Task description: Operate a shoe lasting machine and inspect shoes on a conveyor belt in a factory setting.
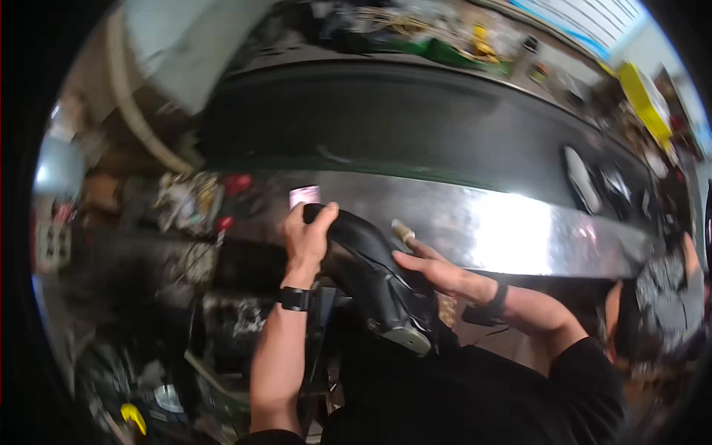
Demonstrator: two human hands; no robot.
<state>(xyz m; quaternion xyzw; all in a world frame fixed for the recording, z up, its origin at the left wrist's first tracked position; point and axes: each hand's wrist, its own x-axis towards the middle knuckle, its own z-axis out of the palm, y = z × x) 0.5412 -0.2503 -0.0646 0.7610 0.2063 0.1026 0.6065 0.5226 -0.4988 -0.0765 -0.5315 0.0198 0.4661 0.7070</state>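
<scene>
One black shoe (361, 261) is located in front of the torso, by the near edge of the metal table (437, 202), pale-bottomed end toward the body. I have the left hand (304, 236) closed around its far end, thumb on top. My right hand (443, 274) is beside the shoe, fingers curled on a brush-like tool (403, 232); whether that hand touches the shoe, I cannot tell. Beyond runs a dark belt (356, 115); at far right, another person (667, 304)
</scene>
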